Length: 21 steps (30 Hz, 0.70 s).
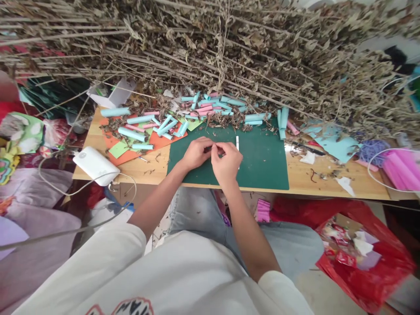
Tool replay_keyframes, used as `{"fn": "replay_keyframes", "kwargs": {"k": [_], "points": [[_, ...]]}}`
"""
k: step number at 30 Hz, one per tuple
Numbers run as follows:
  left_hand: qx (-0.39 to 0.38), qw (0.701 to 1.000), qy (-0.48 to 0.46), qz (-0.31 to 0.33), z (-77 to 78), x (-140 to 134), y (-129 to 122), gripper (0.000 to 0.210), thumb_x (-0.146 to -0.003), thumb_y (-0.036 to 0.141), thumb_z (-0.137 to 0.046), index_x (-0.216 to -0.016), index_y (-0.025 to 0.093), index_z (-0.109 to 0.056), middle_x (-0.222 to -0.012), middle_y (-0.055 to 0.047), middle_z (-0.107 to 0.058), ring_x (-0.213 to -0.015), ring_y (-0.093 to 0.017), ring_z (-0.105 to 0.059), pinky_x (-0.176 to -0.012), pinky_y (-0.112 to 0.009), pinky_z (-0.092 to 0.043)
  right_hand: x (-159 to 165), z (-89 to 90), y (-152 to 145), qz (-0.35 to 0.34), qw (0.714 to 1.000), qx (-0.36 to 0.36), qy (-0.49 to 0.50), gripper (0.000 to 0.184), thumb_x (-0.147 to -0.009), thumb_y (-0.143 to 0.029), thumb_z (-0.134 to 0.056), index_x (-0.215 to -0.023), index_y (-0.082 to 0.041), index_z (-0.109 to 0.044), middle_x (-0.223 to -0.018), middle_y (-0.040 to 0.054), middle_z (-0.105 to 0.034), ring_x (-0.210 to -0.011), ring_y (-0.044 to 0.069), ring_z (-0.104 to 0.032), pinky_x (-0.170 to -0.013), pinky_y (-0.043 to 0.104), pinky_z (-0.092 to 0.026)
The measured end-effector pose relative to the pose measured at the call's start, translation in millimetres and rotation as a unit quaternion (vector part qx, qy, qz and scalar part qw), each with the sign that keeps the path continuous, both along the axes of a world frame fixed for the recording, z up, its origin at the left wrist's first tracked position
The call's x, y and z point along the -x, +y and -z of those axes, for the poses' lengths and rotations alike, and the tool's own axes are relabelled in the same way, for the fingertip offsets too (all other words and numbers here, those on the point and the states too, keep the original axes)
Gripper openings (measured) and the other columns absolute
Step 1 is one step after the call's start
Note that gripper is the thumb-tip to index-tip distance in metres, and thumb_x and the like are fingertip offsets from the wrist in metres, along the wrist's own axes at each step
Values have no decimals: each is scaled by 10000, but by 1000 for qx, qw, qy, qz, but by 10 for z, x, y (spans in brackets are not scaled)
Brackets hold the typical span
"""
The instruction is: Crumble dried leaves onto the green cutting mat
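Note:
Over the dark green cutting mat (pixel 262 159), my left hand (pixel 197 153) and my right hand (pixel 227 162) meet fingertip to fingertip. Both are closed in a pinch. Whatever they hold between the tips is too small or too hidden to name. A thin white stick (pixel 237 141) lies on the mat beside my right hand, which partly covers it. Just beyond the mat, rolled tubes of light blue paper (pixel 167 126) and pink paper (pixel 206 109) are heaped among dry leaf crumbs.
Dried leafy stalks (pixel 197 52) hang low across the table's back. A white power bank (pixel 96 165) with a cable sits at the left. Blue paper (pixel 337 140), a dark pen-like tool (pixel 308 148) and scraps lie at right. A red rubbish bag (pixel 377 271) is below right.

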<state>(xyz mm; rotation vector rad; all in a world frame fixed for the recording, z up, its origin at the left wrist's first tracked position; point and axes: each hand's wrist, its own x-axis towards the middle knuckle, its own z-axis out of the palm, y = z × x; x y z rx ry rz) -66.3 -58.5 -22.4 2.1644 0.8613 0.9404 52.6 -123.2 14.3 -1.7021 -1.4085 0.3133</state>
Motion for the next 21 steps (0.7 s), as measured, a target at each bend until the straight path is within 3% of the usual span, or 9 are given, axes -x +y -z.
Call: {"fn": "replay_keyframes", "kwargs": {"k": [5, 9, 11, 12, 13, 15, 17, 18, 21], "points": [[-4, 1000, 2, 5, -2, -2, 1, 159, -895, 256, -567, -841, 174, -691, -813, -57, -685, -797, -177, -593, -730, -297, -465, -91, -30, 72, -7, 977, 59, 204, 89, -775, -285, -612, -800, -201, -623, -722, 8, -655, -640, 139, -610, -653, 276, -510], [1, 1000, -6, 5, -15, -5, -12, 173, -904, 284, -574, -832, 179, -691, -825, -52, -685, -800, -170, -596, -722, -283, -459, -216, -107, 227, -48, 884, 231, 404, 260, -632, -284, -727, -809, -224, -546, -534, -83, -545, -462, 90, -496, -437, 193, -374], [5, 1000, -3, 2, -30, -5, -20, 214, -911, 317, -571, -796, 175, -684, -785, -46, -670, -771, -164, -588, -714, -280, -454, -301, -161, 286, -84, 840, 297, 445, 310, -579, -308, -775, -765, -217, -544, -507, -88, -526, -419, 71, -446, -391, 175, -288], [8, 1000, 1, 1, -39, -5, -24, 230, -913, 331, -572, -786, 174, -681, -770, -44, -663, -764, -164, -587, -713, -281, -454, -353, -185, 296, -100, 835, 303, 449, 323, -565, -332, -791, -746, -212, -551, -517, -80, -536, -421, 68, -444, -390, 175, -276], [10, 1000, 4, 1, -50, -4, -28, 234, -912, 341, -576, -789, 173, -683, -767, -44, -663, -768, -166, -589, -719, -285, -456, -411, -204, 292, -108, 843, 292, 439, 323, -570, -365, -793, -734, -206, -564, -538, -67, -553, -431, 69, -452, -396, 180, -283], [14, 1000, 7, 2, -71, -3, -35, 219, -906, 353, -589, -836, 176, -698, -799, -51, -682, -797, -174, -604, -746, -297, -465, -543, -221, 236, -92, 893, 243, 368, 297, -639, -440, -744, -736, -197, -604, -584, -36, -585, -471, 91, -498, -433, 205, -343], [19, 1000, 4, 5, -85, -2, -40, 209, -900, 358, -602, -891, 182, -713, -847, -61, -704, -833, -181, -618, -776, -307, -473, -671, -208, 136, -14, 963, 180, 201, 279, -732, -469, -660, -746, -191, -636, -618, 8, -620, -537, 139, -564, -493, 247, -414], [20, 1000, 3, 4, -88, -2, -41, 209, -897, 360, -608, -899, 183, -718, -858, -64, -710, -842, -183, -623, -781, -309, -476, -722, -192, 81, 18, 982, 168, 86, 270, -757, -461, -648, -767, -191, -650, -650, 33, -644, -606, 176, -611, -556, 281, -459], [23, 1000, 1, -2, -83, -2, -40, 205, -884, 362, -629, -885, 179, -721, -853, -67, -715, -844, -186, -627, -769, -304, -478, -783, -119, -47, 60, 966, 208, -142, 279, -775, -475, -653, -776, -196, -666, -674, 99, -674, -711, 277, -670, -659, 390, -506]]}}
